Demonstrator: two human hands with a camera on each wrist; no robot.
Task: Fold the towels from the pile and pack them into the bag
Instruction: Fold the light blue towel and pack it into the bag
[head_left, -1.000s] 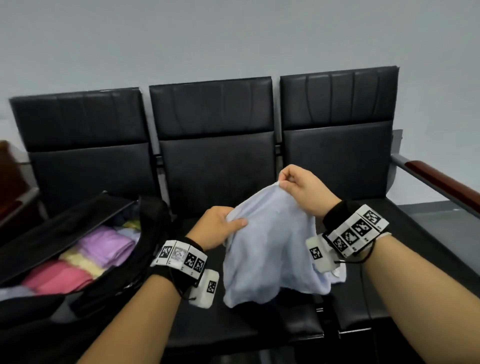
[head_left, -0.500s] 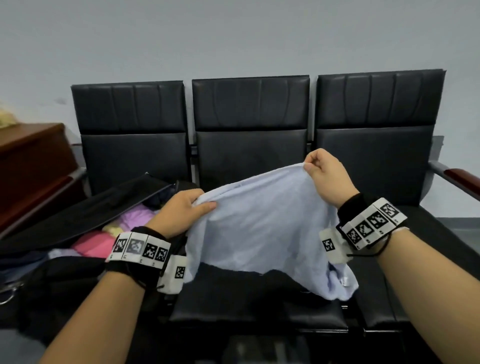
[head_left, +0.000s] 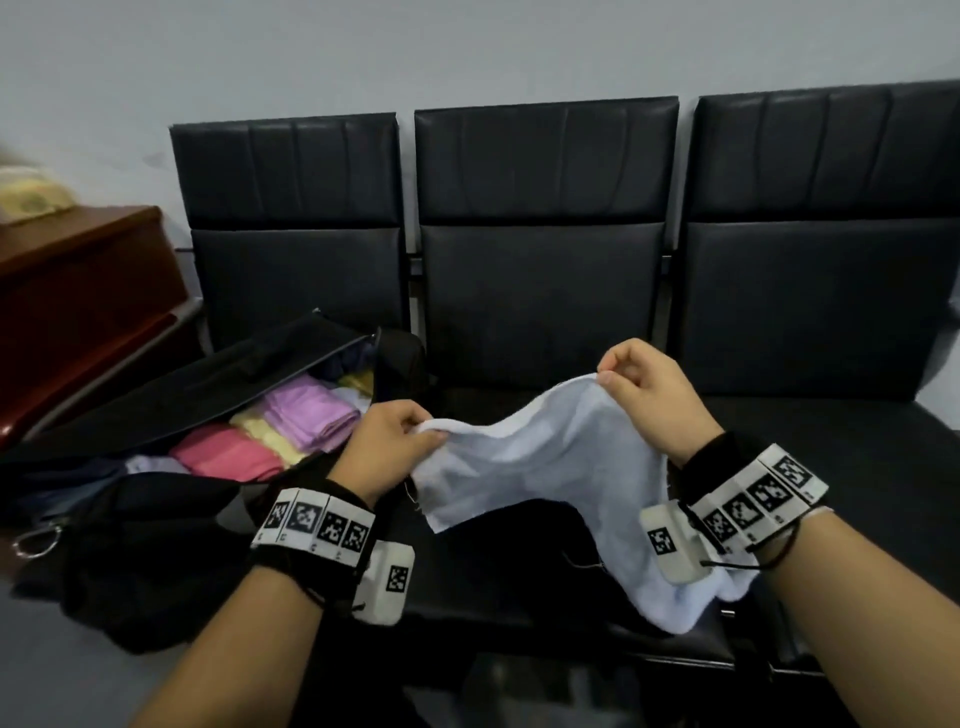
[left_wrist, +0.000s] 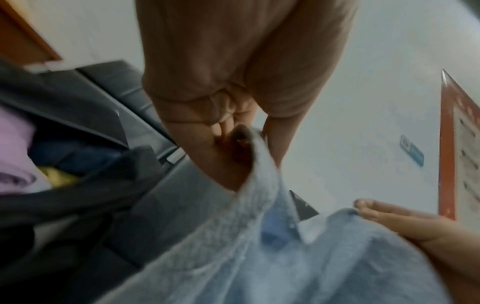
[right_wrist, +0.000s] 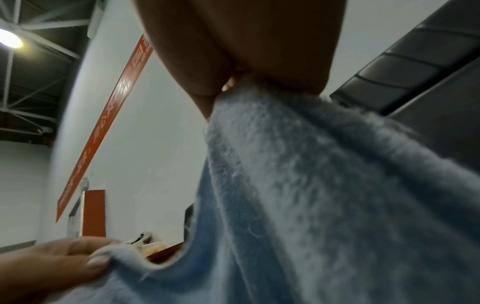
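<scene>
Black padded three-seat bench | black open fabric bag on left seat, folded towels inside | pale blue terry towel held above middle seat | left hand, right hand each pinching a top corner

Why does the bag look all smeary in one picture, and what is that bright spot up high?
Left wrist view: motion blur smears the open black bag and the pale blue fluffy towel. Right wrist view: the bright spot is a glaring ceiling lamp, and the wide lens bends the wall. Head view: sharper, evenly dim.
</scene>
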